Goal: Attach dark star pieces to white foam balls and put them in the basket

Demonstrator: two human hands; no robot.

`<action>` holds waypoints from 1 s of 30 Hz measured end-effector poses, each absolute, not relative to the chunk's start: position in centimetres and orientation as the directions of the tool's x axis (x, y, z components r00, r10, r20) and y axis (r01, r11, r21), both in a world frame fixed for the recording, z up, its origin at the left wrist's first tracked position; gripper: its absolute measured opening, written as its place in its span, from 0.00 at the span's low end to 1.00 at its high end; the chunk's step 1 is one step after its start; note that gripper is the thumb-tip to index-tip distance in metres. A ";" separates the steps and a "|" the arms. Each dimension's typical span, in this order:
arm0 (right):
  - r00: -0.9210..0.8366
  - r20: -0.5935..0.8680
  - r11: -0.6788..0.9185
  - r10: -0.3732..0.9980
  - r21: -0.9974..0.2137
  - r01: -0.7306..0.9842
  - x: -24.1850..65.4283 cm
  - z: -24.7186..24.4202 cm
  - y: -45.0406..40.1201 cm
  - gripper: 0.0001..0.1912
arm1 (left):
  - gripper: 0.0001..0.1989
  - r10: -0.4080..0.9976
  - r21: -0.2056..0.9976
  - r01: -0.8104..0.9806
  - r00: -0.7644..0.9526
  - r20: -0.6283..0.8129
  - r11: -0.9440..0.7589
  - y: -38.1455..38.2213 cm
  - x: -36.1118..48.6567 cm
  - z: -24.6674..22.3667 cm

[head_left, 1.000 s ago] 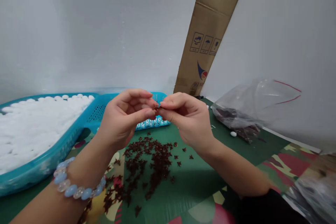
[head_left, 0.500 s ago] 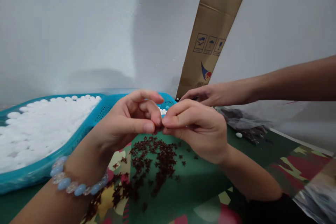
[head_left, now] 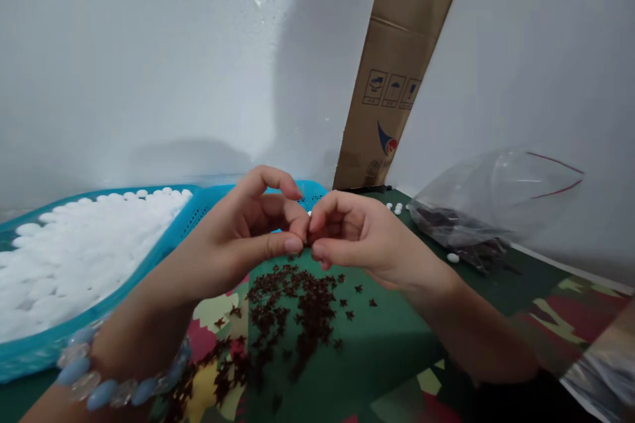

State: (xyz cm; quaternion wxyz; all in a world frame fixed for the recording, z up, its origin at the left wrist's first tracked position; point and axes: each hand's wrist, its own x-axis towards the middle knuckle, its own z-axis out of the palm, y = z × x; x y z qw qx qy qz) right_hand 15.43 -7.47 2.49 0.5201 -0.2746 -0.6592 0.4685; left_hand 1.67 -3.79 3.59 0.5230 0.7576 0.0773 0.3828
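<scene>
Two bare hands meet above the middle of a green bench: the left hand pinches a small dark piece between thumb and finger, while the right hand is curled against it, thumb and finger narrowly parted; whether it also grips cannot be told. So slight a piece calls for light fingertip pressure, steady wrists and a clear view of the contact point. Below, brown stars lie scattered toward the near edge, best cleared by forearms held high. A blue tray of white pieces lines the left edge; a clear bag slumps toward the far right corner.
</scene>
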 end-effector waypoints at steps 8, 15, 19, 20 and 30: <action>-0.143 0.826 0.816 0.545 -0.483 0.317 15.3 1.4 -7.8 0.08 | 0.12 0.641 0.836 -0.217 0.554 0.531 -0.505 -4.3 3.0 3.5; -0.304 0.947 0.724 0.106 0.136 0.676 15.3 1.2 -7.0 0.09 | 0.10 0.687 0.806 -0.121 0.458 0.564 -0.580 -4.1 3.5 3.0; -0.532 0.842 0.575 -0.092 0.481 0.662 16.0 1.5 -5.9 0.13 | 0.11 0.798 0.891 -0.054 0.422 0.431 -0.452 -4.0 3.8 2.9; -0.570 0.807 0.540 -0.153 0.551 0.636 16.2 1.5 -5.7 0.14 | 0.11 0.826 0.913 -0.040 0.413 0.385 -0.405 -4.1 4.0 2.9; -0.666 0.626 0.370 -0.406 0.779 0.506 17.0 2.0 -5.4 0.16 | 0.08 0.911 0.976 -0.207 0.412 0.030 0.062 -5.4 4.8 3.7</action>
